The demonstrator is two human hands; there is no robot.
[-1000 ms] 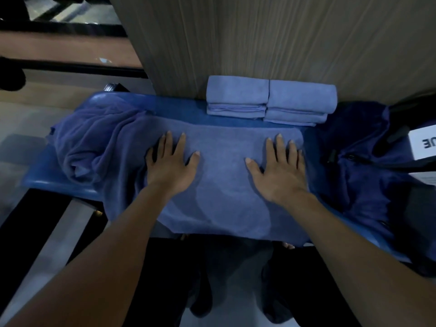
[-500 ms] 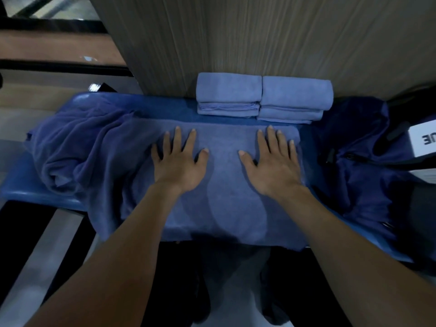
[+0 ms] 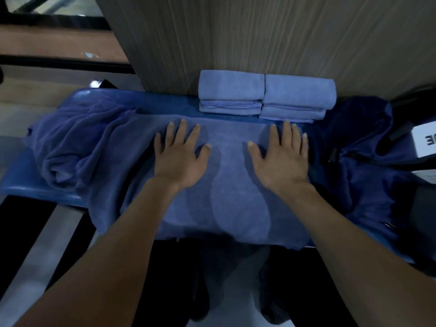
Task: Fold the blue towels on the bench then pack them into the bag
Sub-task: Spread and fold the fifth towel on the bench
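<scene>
Blue towel (image 3: 236,192) lies spread flat across the middle of the blue padded bench (image 3: 21,185), its near edge hanging over the front. Your left hand (image 3: 180,159) lies palm down on it, fingers straight and slightly fanned, thumb out to the side, gripping nothing. Your right hand (image 3: 280,159) does the same toward the towel's right edge, fingers straight and closer together, thumb spread inward; it too holds nothing, only presses flat. Fingertips of both hands reach close to the towel's far edge. Left end of the cloth is bunched into a loose rumpled heap (image 3: 70,147) on the bench; you cannot tell whether this is the same towel or a second one. Behind your hands, against the wood-grain wall panel (image 3: 259,36), sit two stacks of folded blue towels side by side and touching: left stack (image 3: 231,93), right stack (image 3: 298,97). Right stack's front edge lies just beyond your right fingertips. Dark navy bag (image 3: 363,166) slumps on the bench's right end, just beside the spread towel. White label with black lettering (image 3: 427,140) shows at the right edge, partly cut off.
</scene>
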